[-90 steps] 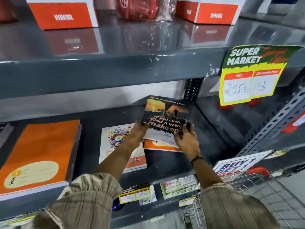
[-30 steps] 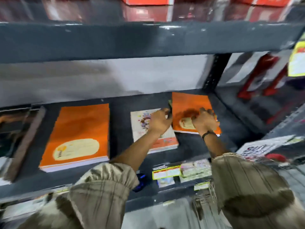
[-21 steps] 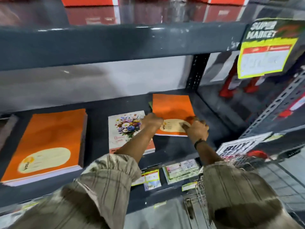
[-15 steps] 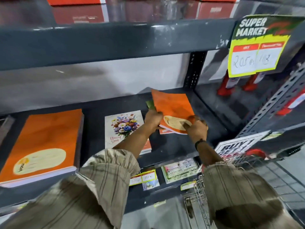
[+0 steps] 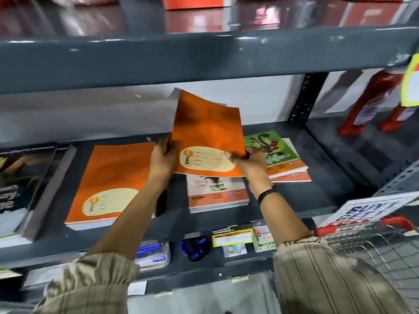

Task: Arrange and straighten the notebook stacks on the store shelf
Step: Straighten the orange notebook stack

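A thin orange notebook [image 5: 207, 130] is held tilted up above the grey shelf [image 5: 317, 184], its cream label toward me. My left hand [image 5: 163, 157] grips its left edge and my right hand [image 5: 249, 164] grips its lower right corner. Under it lies a flowered stack with an orange band [image 5: 217, 196]. To the right sits a green-covered notebook stack [image 5: 278, 150], slightly askew. A thick orange notebook stack [image 5: 111, 177] lies to the left, and a dark-covered stack [image 5: 20, 182] is at the far left.
The upper shelf's edge [image 5: 204, 55] hangs low over the notebooks. Red bottles [image 5: 371, 103] stand in the bay to the right. A wire shopping cart [image 5: 374, 243] with a red handle is at the lower right. Price labels [image 5: 233, 237] line the shelf front.
The thin orange notebook has been lifted off the right-hand stack and swung up and left over the flowered stack, uncovering the green notebook beneath. The view has shifted left.
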